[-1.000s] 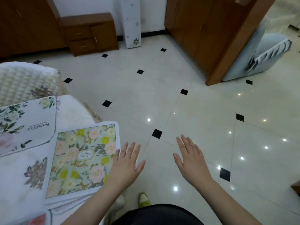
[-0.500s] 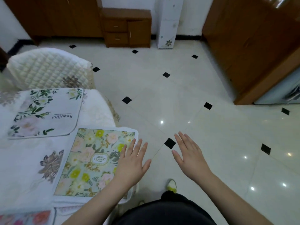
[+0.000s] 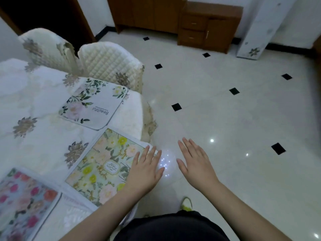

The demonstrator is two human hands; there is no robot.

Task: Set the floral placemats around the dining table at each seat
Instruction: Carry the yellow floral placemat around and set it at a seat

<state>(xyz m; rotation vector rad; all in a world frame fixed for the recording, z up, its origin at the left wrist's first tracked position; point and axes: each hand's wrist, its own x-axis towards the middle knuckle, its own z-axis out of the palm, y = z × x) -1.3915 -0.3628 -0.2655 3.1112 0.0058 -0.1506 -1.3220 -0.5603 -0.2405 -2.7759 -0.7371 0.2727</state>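
1. Dining table fills the left side, covered w/ a white quilted cloth w/ flower patches. Two padded chairs are tucked in at its far edge, tiled floor off to the right.
2. Three floral placemats are down along the near edge: white one w/ "Beautiful" printed on it in front of the nearer chair, yellow-green one next to it, pink-and-blue one at bottom left (partly cut off by the frame). All look flat, none overlapping, tho the yellow-green mat's right corner seems to run right up to the table edge or a bit past it.
3. Left hand sits over that right corner of the yellow-green mat, fingers straight and slightly spread, palm down. Can't tell if it's actually pressing the mat or just above it.
4. Right hand is out over bare floor, well off the table, fingers straight and a bit spread, holding nothing.
5. Step in hand, imo: finishing/smoothing the yellow-green mat at this seat. No spare mat in either hand, so next move prob needs nudging this one squarely onto the table, then fetching another mat for whichever seats are left (rest of the table is out of view, so idk how many).
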